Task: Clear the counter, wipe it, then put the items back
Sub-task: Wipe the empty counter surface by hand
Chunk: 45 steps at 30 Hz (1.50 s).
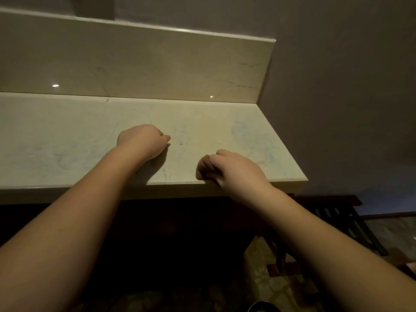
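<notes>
Across the middle of the frame we see the counter (67, 140), a pale, smooth stone slab with faint veins and bluish smears at centre right, its square front edge running along the lower middle. Behind it, in the upper half, rises a glossy backsplash (157, 64) of the same stone, catching two small points of light. No items stand on the part we can see, so we judge the clearing done and the wiping or the return in hand; the next move calls for a cloth or the items, neither visible here. Our left hand (141, 140) rests at centre, fingers curled under, holding nothing we can see. Our right hand (229, 167), clenched and seemingly empty, sits at the front edge.
</notes>
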Motion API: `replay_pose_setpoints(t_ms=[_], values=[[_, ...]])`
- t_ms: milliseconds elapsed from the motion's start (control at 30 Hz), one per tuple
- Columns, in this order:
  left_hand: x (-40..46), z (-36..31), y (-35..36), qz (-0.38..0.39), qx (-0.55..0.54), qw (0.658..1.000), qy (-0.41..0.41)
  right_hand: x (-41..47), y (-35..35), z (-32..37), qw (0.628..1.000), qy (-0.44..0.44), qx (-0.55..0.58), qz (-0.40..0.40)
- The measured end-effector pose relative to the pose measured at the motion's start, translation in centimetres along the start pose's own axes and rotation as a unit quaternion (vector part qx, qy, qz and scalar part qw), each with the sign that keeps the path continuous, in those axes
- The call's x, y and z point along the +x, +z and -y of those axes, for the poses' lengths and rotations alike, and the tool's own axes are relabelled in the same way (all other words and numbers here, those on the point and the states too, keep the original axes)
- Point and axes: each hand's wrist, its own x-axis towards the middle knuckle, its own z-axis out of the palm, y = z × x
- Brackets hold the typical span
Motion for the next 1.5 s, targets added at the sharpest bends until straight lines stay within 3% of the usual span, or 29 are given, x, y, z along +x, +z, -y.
replay_pose_setpoints(t_ms=[167,333,500,600,733,900,1167,1333,1500], values=[[0.0,-0.6,-0.1,-0.004,0.005,1.0,-0.012,-1.2,-0.7,-0.5,1.0,-0.004,-0.003,0.003],[-0.3,-1.0,0.1,0.001,0.008,1.0,-0.02,1.6,-3.4,-1.9,0.995,-0.026,0.021,0.093],[-0.8,-1.8,0.6,0.021,-0.006,1.0,-0.006,6.6,-8.1,-7.2,0.991,0.044,0.121,0.031],[-1.6,-3.6,0.9,0.006,-0.046,0.999,0.001,11.1,-7.7,-11.2,0.994,0.071,0.081,0.017],[-2.7,-6.3,0.9,-0.002,-0.024,0.999,0.033,15.6,-3.8,-14.5,0.996,0.078,-0.015,0.035],[-3.4,-6.8,1.9,0.021,-0.015,0.999,0.025,16.2,-1.6,-14.3,0.999,0.005,-0.04,0.015],[-3.2,-6.6,2.1,0.01,0.009,1.0,0.025,10.2,-2.4,-12.2,0.984,-0.162,-0.014,0.078],[-3.5,-6.4,2.1,0.016,0.003,0.999,0.027,12.4,-2.0,-12.8,0.984,-0.159,-0.003,0.074],[-3.4,-6.5,1.9,0.014,-0.011,1.0,0.021,16.9,-1.0,-13.4,0.994,-0.093,-0.03,0.038]])
